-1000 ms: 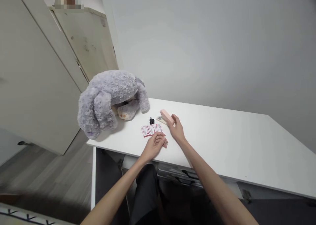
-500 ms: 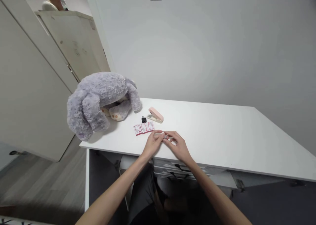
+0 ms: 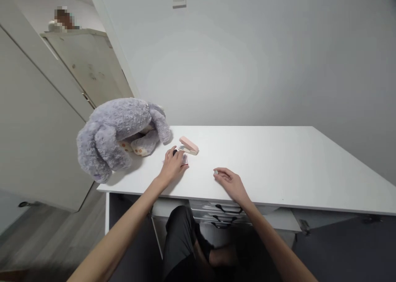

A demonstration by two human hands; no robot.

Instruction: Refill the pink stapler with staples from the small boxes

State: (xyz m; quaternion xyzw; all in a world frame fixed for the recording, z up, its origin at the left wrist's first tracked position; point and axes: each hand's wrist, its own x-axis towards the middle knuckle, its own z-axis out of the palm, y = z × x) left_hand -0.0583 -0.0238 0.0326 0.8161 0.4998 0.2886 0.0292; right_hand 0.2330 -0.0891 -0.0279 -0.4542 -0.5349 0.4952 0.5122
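Note:
My left hand (image 3: 173, 164) lies over the small red and white boxes (image 3: 185, 161) on the white table (image 3: 278, 166), fingers bent down onto them, hiding most of them. A small black object (image 3: 175, 152) shows just past its fingertips. A pink stapler (image 3: 188, 145) sits open right behind, apart from both hands. My right hand (image 3: 229, 182) rests on the table to the right, fingers curled, pinching a tiny grey piece (image 3: 215, 172) at its fingertips.
A large grey plush toy (image 3: 119, 133) slumps on the table's left corner. Drawers with black handles (image 3: 227, 209) sit under the table front. A pale cabinet (image 3: 89, 67) and door stand at the left, with a person's head beyond the cabinet top.
My hands were together at the front edge; the left has reached forward onto the small boxes and the right has drawn right with the tiny piece. The view has shifted.

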